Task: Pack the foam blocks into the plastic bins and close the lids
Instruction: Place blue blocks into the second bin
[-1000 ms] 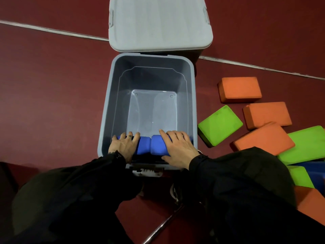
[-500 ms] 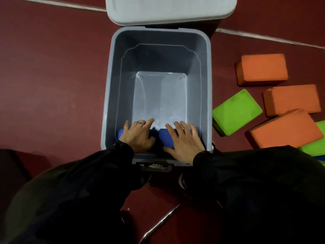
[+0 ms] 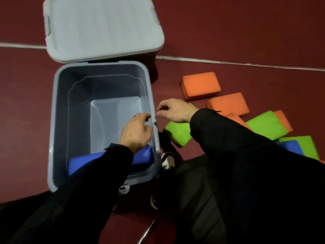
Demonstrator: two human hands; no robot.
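Inside the grey bin (image 3: 59, 120), a blue foam block (image 3: 142, 155) lies; left hand (image 3: 136, 133) hovers, fingers loosely curled, empty; right hand (image 3: 175, 110) likewise above a green foam block (image 3: 177, 132).

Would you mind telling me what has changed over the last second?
Both hands let go of the blue block. The right hand swung out over the green block; the left hand lifted toward the bin right wall. The blue block stays against the near wall, and the lid is still off.
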